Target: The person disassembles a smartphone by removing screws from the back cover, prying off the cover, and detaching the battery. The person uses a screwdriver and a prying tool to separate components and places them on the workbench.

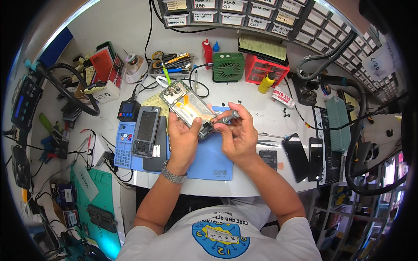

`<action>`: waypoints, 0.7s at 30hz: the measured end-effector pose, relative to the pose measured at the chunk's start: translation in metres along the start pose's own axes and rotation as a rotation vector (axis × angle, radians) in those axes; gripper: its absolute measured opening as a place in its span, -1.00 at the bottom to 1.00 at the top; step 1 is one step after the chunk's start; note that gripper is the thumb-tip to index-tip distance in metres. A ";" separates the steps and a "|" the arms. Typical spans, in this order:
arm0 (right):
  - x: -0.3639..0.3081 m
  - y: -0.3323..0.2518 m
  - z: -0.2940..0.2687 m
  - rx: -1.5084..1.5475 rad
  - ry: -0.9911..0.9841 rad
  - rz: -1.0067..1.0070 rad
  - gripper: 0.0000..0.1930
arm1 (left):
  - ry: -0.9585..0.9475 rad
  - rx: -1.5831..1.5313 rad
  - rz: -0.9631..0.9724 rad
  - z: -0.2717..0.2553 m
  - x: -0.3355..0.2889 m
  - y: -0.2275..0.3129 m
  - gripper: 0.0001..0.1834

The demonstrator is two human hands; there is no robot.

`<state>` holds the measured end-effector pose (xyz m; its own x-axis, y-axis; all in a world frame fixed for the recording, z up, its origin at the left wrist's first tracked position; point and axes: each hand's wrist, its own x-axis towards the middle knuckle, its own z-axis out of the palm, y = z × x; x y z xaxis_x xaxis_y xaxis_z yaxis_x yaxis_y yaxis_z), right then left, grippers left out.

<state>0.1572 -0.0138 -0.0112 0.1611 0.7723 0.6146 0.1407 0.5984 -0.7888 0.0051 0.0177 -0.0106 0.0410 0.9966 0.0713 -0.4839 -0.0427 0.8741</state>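
Note:
An opened phone (195,108), its circuit board and yellowish flex strips exposed, is held tilted above the blue mat (210,163). My left hand (183,139) grips its near left side, the thumb pressing on the lower end. Between the fingers of my right hand (242,137) is a grey cylindrical tool (233,115); its tip by the phone's lower end is hidden by my fingers. To the left lies a dark phone frame (146,130) over a dark panel (156,161). A flat black battery (268,159) rests right of my right hand.
Two dark phones (296,157) lie at the right. Along the back stand a tool tray (173,65), a green fan (228,67), a red drawer box (266,69) and a yellow bottle (267,82). A small black device (129,111) sits left. Cables (357,130) hang at both sides.

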 end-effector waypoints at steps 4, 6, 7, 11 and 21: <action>0.010 -0.013 -0.006 -0.278 -0.050 -0.233 -0.44 | -0.013 -0.007 -0.019 0.001 -0.001 0.007 -0.39; 0.014 -0.015 -0.009 -0.346 -0.098 -0.308 -0.46 | -0.020 -0.003 -0.034 0.001 -0.002 0.009 -0.39; 0.013 -0.017 -0.009 -0.296 -0.113 -0.275 -0.47 | -0.022 0.006 -0.035 0.000 -0.002 0.008 -0.39; 0.004 -0.013 -0.006 -0.104 -0.131 -0.097 -0.43 | -0.011 -0.001 -0.004 -0.003 0.000 -0.002 -0.40; 0.007 -0.007 -0.007 -0.225 -0.226 -0.165 -0.17 | 0.012 0.003 -0.012 0.002 -0.003 0.005 -0.39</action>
<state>0.1641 -0.0142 -0.0009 -0.0981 0.7120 0.6953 0.3624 0.6763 -0.6414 0.0042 0.0146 -0.0051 0.0357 0.9978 0.0553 -0.4805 -0.0314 0.8765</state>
